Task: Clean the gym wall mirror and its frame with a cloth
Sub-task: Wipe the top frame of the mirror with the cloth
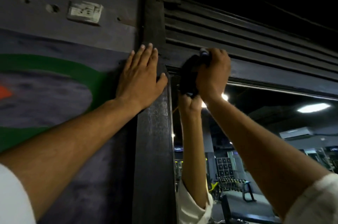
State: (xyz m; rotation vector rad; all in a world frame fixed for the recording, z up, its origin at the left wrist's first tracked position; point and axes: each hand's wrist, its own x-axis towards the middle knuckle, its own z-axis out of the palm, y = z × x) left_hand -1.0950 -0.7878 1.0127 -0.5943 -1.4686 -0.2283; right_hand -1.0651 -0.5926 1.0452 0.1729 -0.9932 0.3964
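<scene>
Head view: my left hand (141,75) lies flat, fingers straight, braced on the frame (153,141). My right hand (213,74) curls tight round the dark cloth (188,75), pressing it into the top corner of the mirror (274,132). I judge I'm wiping the frame; the next move calls for sweeping along it, past my knuckles.

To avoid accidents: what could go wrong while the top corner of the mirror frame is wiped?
Both arms reach high, so balance may fail; the flat left hand on the frame seems the only support. The right hand grips a bunched cloth, which may leave dust in the corner or smear the mirror.
</scene>
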